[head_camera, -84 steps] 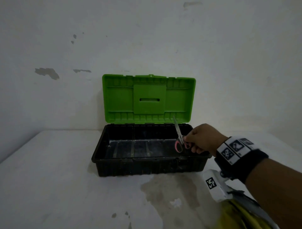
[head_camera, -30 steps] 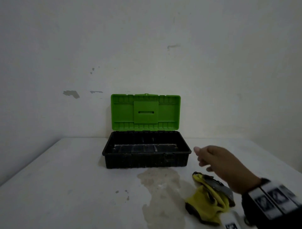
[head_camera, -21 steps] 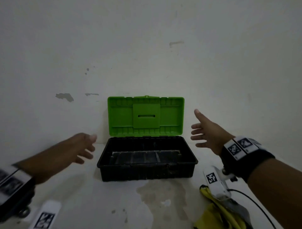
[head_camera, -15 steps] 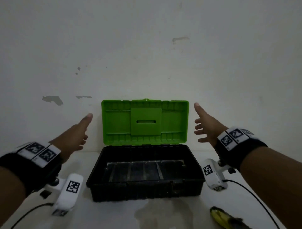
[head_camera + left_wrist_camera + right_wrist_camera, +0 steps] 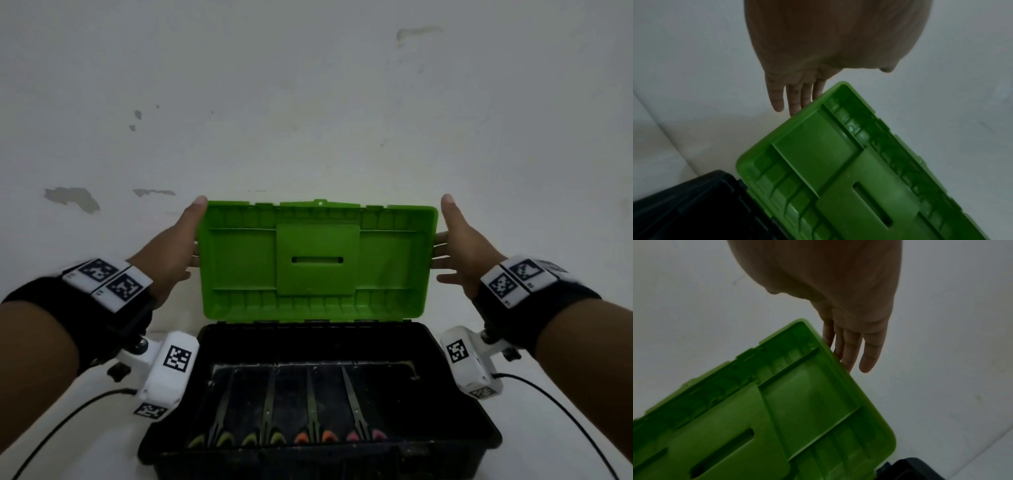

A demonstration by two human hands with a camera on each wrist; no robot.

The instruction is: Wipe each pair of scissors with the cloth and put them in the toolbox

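Observation:
The black toolbox [image 5: 455, 394] stands wide with its green lid [image 5: 318, 260] upright. Several scissors lie side by side on its floor, handles toward me: yellow-green [image 5: 210, 438], green [image 5: 263, 437], orange [image 5: 315, 435] and pink [image 5: 364, 433]. My left hand [image 5: 181, 243] is at the lid's left edge, thumb by the top corner, with straight fingers [image 5: 795, 97] reaching behind the lid [image 5: 838, 162]. My right hand [image 5: 459, 246] mirrors it at the right edge, its straight fingers [image 5: 851, 345] behind the lid [image 5: 797, 402]. Neither hand holds anything. The cloth is out of view.
The box sits on a white table [image 5: 102, 428] against a white wall [image 5: 308, 102] with chipped paint. Cables from the wrist cameras trail over the table on both sides of the box.
Both hands have moved inward from the air beside the lid to its side edges. My head has come closer, so the scissors inside now show.

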